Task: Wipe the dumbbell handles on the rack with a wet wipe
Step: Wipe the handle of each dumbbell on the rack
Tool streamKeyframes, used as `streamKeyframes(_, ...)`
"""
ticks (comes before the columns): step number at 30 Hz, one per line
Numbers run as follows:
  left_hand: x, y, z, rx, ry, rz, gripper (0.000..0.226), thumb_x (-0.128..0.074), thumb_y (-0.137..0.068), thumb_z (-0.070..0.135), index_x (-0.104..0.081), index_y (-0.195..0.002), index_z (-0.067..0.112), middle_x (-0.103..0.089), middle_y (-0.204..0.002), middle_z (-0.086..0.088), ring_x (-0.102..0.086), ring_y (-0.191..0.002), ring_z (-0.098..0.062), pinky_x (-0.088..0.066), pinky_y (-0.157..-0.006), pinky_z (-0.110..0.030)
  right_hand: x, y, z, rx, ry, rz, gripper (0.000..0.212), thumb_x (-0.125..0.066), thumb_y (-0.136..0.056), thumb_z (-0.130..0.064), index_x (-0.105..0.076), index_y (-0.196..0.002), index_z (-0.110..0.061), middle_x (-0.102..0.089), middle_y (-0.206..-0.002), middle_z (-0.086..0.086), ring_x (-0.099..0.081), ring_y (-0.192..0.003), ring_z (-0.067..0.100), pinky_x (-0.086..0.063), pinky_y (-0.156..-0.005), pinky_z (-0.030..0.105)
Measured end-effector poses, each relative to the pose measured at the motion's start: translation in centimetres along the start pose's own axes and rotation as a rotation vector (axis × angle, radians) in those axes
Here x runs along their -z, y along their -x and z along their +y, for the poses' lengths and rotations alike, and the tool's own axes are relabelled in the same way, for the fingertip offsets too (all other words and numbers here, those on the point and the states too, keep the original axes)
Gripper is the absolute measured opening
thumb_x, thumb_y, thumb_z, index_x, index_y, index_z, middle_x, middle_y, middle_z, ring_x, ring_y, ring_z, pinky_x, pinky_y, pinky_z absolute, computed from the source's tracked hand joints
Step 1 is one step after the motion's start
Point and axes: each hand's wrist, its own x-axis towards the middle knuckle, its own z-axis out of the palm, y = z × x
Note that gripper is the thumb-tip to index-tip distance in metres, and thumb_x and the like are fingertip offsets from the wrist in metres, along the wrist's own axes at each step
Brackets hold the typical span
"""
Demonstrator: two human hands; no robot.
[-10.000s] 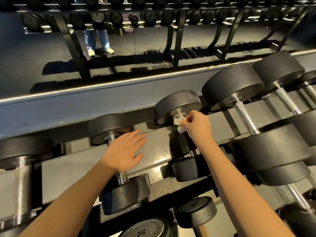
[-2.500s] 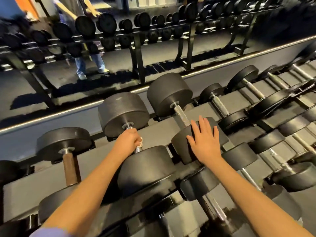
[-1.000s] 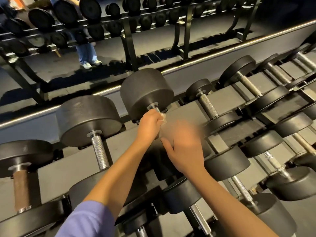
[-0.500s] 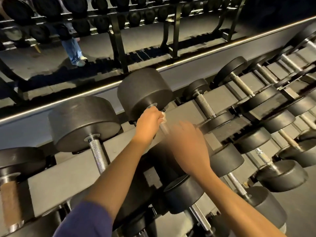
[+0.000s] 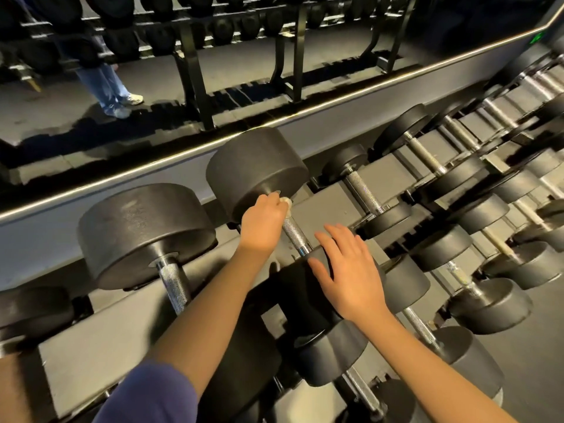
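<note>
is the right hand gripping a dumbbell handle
No, the right hand rests flat, fingers straight, on the dumbbell's near head; the left hand grips the handle.

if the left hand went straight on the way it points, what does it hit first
Most likely the far dumbbell head: the left hand grips the wet wipe round the handle just below that head. The gap looks tiny, though depth is unclear.

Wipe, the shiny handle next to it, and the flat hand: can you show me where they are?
wipe [image 5: 287, 204]: head view, the white bit that shows.
handle [image 5: 295, 236]: head view, middle of the bare ridged metal.
right hand [image 5: 351, 273]: head view, back of the hand.
</note>
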Motion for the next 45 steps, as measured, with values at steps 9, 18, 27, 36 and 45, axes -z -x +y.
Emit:
streamKeyframes(9, 0.5, -0.9, 0.3, -0.083, 0.184, -0.246, 0.023, -0.051, -0.097, 0.019, -0.066, -0.109, 0.006, -0.059, -0.114, -0.010, -0.056, -0.107, -0.029, -0.044, -0.084, -0.035, 0.2, 0.1, 0.2, 0.016, -0.061, 0.008, 0.047, -0.041, -0.093, -0.043, -0.046, -0.135, -0.023, -0.044, -0.143, 0.000, -0.032, -0.139, 0.019, -0.025, -0.115, 0.044)
streamKeyframes(18, 0.4, -1.2, 0.8, -0.186, 0.030, -0.273, 0.019, -0.049, -0.098, 0.020, -0.065, -0.103, 0.011, -0.051, -0.108, -0.006, -0.046, -0.109, -0.024, -0.049, -0.080, -0.039, 0.4, 0.5, -0.1, -0.106, -0.102, 0.055, 0.056, -0.050, -0.093, -0.045, -0.040, -0.142, -0.018, -0.036, -0.151, 0.002, -0.026, -0.142, 0.019, -0.012, -0.113, 0.031)
streamKeyframes(27, 0.2, -1.4, 0.2, -0.157, -0.022, -0.220, 0.018, -0.051, -0.096, 0.015, -0.062, -0.110, 0.013, -0.052, -0.113, -0.004, -0.044, -0.112, -0.023, -0.046, -0.080, -0.033, 0.4, 0.5, -0.3, -0.181, -0.092, 0.023, 0.070, -0.045, -0.092, -0.054, -0.026, -0.149, -0.017, -0.022, -0.157, 0.002, -0.017, -0.145, 0.018, -0.012, -0.116, 0.032)
streamKeyframes(36, 0.4, -0.6, 0.5, -0.292, -0.029, -0.204, 0.015, -0.079, -0.065, 0.007, -0.066, -0.070, 0.012, -0.058, -0.075, -0.007, -0.059, -0.075, -0.030, -0.050, -0.050, -0.032, 0.2, 0.5, -0.2, -0.184, -0.104, 0.027, 0.069, -0.047, -0.092, -0.053, -0.029, -0.148, -0.017, -0.026, -0.156, 0.003, -0.020, -0.145, 0.019, -0.019, -0.117, 0.037)
streamKeyframes(45, 0.5, -0.3, 1.7, -0.325, -0.006, -0.304, 0.005, -0.066, -0.083, 0.010, -0.071, -0.082, 0.012, -0.061, -0.086, -0.009, -0.058, -0.085, -0.034, -0.038, -0.066, -0.034, -0.1, 0.5, -0.1, -0.170, -0.084, 0.070, 0.066, -0.050, -0.090, -0.052, -0.038, -0.143, -0.014, -0.037, -0.150, 0.006, -0.030, -0.141, 0.022, -0.028, -0.114, 0.040)
